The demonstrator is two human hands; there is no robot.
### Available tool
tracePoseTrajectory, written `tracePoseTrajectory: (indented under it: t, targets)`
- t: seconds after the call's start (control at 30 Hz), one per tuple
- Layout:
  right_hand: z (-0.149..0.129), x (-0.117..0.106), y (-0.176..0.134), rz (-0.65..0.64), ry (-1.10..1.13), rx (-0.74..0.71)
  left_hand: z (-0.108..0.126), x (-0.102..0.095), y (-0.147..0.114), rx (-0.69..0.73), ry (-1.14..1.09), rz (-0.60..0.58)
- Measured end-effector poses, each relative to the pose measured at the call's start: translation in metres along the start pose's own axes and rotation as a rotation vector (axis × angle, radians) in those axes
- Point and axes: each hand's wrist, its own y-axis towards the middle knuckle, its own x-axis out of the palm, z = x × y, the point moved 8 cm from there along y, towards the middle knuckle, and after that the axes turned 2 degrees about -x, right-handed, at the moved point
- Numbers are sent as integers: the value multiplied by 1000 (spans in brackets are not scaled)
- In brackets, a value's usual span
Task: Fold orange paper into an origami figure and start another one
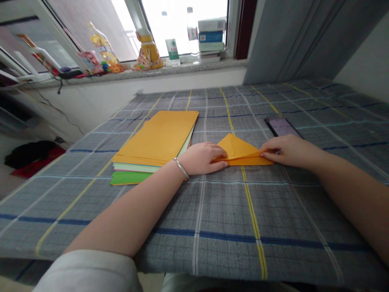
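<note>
Spreading wide before me is a grey plaid cloth point(226, 215), crossed by yellow, white and blue lines. Beyond its far edge, a stone windowsill point(185, 71) carries bottles and boxes. On the cloth to my left lies a stack of paper point(161, 134), orange on top, with pale and green sheets jutting out at the near side. Just right of it, straight in front of me, sits my folded orange paper point(232, 145), its peak pointing away. My left hand point(202, 158) pinches its left end between thumb and fingers, while my right hand point(287, 149) pinches the right corner between thumb and fingertips. A phone point(282, 126) lies just past my right hand, screen lit. Smallest is the silvery bracelet point(182, 170) on my left wrist.
</note>
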Motion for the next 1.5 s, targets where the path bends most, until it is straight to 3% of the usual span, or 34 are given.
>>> tracePoseTrajectory:
  t: [0.2,0.43,0.6,0.73,0.83,0.93,1.13,1.5]
  targets:
    - [8,-4,-2,-45,-94,192,-6,3,3,-105,110,4]
    - [13,-9,-6,-59,6,315,-28,0,2,-288,112,14]
    - [11,-6,-6,-130,53,289,-29,1,4,-240,45,25]
    - [5,-8,-1,-38,-41,192,-25,2,5,-208,39,59]
    - [-16,-7,3,14,-174,69,-18,4,7,-177,40,97]
    - [-35,-4,3,32,-227,121,-7,6,8,-119,64,120]
    - [-76,8,9,46,-327,-35,3,8,7,-65,179,102]
    - [-67,10,7,79,-232,-91,-8,3,3,16,-10,4]
